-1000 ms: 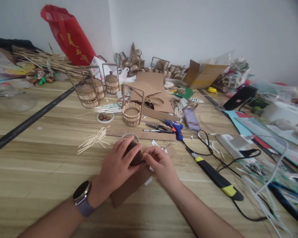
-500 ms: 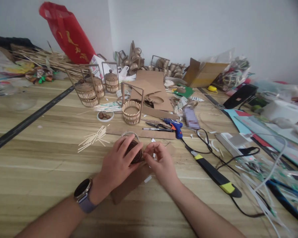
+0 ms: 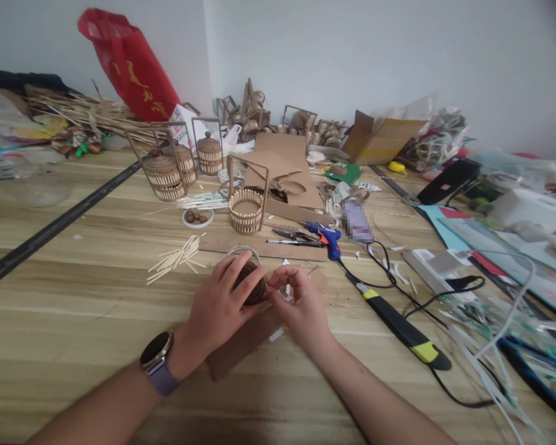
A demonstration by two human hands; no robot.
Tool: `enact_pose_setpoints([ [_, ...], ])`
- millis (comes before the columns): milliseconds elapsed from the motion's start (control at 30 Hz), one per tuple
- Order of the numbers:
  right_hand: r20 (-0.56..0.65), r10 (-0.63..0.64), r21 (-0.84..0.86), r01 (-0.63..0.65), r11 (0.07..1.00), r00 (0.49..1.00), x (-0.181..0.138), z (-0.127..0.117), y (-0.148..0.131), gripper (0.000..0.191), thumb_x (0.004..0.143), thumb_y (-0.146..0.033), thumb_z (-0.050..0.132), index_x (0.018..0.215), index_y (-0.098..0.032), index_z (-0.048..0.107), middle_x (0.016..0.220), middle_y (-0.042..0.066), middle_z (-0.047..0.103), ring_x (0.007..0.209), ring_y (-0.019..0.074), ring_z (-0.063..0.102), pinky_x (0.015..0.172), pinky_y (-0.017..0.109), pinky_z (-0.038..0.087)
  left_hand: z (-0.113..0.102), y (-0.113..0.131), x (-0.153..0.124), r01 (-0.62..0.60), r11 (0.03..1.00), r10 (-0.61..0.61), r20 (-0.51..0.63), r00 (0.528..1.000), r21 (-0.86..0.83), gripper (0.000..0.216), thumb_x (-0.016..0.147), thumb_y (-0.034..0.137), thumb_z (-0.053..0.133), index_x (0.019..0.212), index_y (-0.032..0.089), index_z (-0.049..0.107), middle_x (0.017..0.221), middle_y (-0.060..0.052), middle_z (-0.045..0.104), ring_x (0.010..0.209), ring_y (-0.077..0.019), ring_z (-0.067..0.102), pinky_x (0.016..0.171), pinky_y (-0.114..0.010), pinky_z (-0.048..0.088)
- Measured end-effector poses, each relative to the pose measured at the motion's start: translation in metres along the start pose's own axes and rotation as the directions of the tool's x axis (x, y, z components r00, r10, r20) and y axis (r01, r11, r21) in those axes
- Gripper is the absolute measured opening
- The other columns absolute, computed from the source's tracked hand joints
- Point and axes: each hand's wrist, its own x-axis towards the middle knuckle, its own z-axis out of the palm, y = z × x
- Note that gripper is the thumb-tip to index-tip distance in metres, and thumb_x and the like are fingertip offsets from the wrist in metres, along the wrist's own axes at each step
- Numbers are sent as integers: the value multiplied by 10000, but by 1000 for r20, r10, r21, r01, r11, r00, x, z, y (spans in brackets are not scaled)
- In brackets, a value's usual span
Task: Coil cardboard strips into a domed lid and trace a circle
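My left hand point(image 3: 225, 296), with a watch at its wrist, is closed over a dark brown ridged round piece point(image 3: 250, 284), fingers spread across its top. At the right edge of that piece my right hand point(image 3: 299, 303) pinches with thumb and forefinger; whatever lies between those fingertips is too small to make out. Under the hands is a strip of brown cardboard point(image 3: 241, 346). A pale ring point(image 3: 243, 250) shows just behind my left fingertips. Farther back stands a small slatted basket point(image 3: 245, 210) with a tall square handle and no lid.
Short wooden sticks point(image 3: 178, 259) and a white dish of brown beads point(image 3: 197, 217) lie to the left. A blue glue gun point(image 3: 327, 238), a pen point(image 3: 294, 242) and a black-yellow utility knife point(image 3: 405, 324) lie to the right, among cables. Lidded baskets point(image 3: 164, 173) stand behind.
The view has shifted very slightly. Both hands keep nearly the same pose on the brown round piece.
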Motion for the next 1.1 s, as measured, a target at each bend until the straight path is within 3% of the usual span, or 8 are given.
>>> enact_pose_setpoints([
  [1100, -30, -29, -64, 27, 998, 999, -7, 3, 3, 217, 803, -175, 611, 999, -256, 569, 833, 0, 685, 796, 180, 662, 765, 330, 512, 1, 1, -1, 19, 1000, -19, 10, 1000, -5, 402, 929, 326, 653, 1302, 209, 558, 1346, -160, 559, 1198, -344, 559, 974, -503, 548],
])
